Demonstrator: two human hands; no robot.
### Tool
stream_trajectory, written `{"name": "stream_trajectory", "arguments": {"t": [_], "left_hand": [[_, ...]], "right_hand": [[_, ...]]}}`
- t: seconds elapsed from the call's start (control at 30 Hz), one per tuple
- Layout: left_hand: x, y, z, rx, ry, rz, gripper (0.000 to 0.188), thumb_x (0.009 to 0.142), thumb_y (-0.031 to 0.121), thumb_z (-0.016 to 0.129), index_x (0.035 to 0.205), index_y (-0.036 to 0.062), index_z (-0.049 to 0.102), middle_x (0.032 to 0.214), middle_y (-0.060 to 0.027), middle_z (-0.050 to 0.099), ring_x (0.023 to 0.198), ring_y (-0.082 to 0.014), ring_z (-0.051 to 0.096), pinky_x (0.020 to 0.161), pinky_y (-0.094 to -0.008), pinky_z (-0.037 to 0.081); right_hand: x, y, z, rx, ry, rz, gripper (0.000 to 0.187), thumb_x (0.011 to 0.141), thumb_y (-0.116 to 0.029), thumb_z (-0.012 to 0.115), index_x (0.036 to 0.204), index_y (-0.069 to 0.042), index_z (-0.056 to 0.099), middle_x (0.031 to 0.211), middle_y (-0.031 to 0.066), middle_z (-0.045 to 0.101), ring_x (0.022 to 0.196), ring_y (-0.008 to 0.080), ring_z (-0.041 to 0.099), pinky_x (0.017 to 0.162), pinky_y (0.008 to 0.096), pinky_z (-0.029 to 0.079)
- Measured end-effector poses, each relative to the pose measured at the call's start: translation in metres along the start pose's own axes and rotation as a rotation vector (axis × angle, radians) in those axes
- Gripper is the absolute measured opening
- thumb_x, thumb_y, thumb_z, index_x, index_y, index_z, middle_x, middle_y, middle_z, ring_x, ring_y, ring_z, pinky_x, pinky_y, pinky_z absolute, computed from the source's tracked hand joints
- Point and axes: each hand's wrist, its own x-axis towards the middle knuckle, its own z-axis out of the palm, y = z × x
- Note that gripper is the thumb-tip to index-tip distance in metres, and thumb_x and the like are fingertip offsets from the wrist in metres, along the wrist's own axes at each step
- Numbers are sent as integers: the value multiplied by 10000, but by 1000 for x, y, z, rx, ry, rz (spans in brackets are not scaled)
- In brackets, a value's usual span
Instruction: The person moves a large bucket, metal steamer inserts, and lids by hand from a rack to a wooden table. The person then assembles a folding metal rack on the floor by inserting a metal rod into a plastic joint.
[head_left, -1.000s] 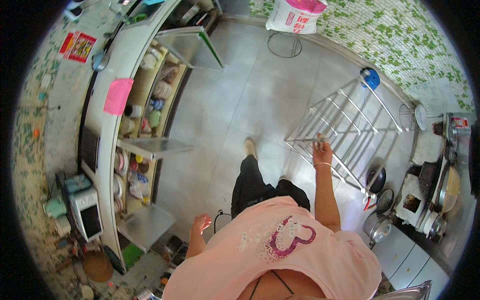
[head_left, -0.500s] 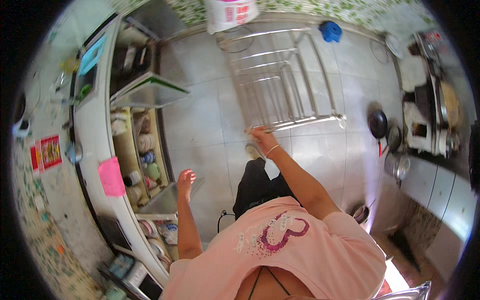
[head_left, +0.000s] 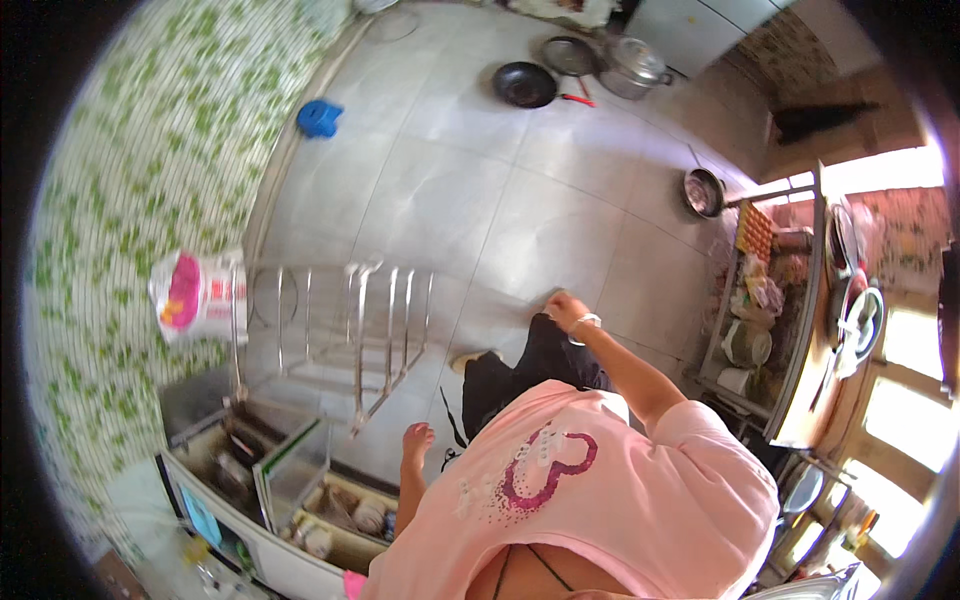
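My left hand (head_left: 418, 441) is held low beside my left side, near the open cabinet, its fingers loosely bent and holding nothing. In front of my right leg hangs my right hand (head_left: 567, 308), with a pale band on its wrist. Its fingers are half curled, and no object shows in them. To the left on the tiled floor stands a metal tube rack (head_left: 360, 340) with several bars. Neither hand touches it.
At lower left a cabinet with a glass door (head_left: 292, 470) stands open. A white bag (head_left: 205, 300) leans by the patterned wall, and a blue stool (head_left: 320, 118) stands beyond. Black pans (head_left: 525, 85) and a lidded pot (head_left: 635, 68) sit farther off. A shelf unit (head_left: 765, 300) is on the right.
My right hand has let go of the metal rack and come back beside my leg. My body has turned right, so the rack and cabinet now appear farther left.
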Motion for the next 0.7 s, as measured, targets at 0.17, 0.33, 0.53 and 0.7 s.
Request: {"name": "stream_trajectory", "arguments": {"t": [0.17, 0.33, 0.53, 0.7], "left_hand": [[23, 103, 107, -8, -91, 117, 231, 848, 229, 511, 992, 51, 537, 742, -56, 595, 571, -118, 533, 470, -212, 398], [18, 233, 240, 346, -185, 242, 256, 862, 257, 512, 1011, 53, 556, 829, -81, 623, 686, -158, 604, 583, -251, 471], [53, 361, 371, 624, -251, 205, 250, 856, 240, 507, 1007, 50, 561, 870, -82, 620, 704, -144, 597, 592, -249, 459], [105, 485, 455, 950, -241, 304, 194, 803, 190, 507, 889, 44, 603, 759, -66, 612, 635, -135, 567, 541, -256, 436]], "right_hand": [[-23, 180, -181, 647, 317, 359, 163, 828, -156, 523, 912, -27, 577, 736, 75, 623, 621, 151, 611, 527, 275, 492], [-36, 221, -257, 1083, 547, 518, 132, 839, -167, 513, 911, -63, 553, 727, 69, 621, 618, 163, 609, 533, 266, 490], [32, 224, -340, 1201, 495, 408, 137, 846, -165, 520, 879, -39, 563, 740, 63, 618, 639, 144, 597, 557, 249, 477], [66, 254, -381, 991, 557, 303, 152, 841, -158, 536, 898, -18, 559, 739, 64, 605, 649, 142, 591, 560, 247, 469]]}}
